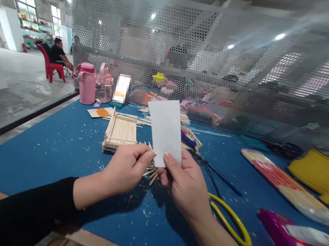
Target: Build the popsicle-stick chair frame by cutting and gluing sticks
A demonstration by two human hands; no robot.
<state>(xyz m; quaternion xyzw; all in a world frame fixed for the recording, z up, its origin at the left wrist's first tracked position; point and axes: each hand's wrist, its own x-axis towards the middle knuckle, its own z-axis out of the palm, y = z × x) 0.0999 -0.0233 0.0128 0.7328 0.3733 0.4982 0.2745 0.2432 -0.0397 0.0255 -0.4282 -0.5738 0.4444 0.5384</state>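
Here, the white card (166, 127) stands upright between both hands (188, 182).

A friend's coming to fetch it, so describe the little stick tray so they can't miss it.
Find the blue table before the perforated screen. Just beyond the left hand, left of the white card, sits the tray. Unlike the loose sticks nearby, its pale sticks lie side by side, forming a panel with raised edges.
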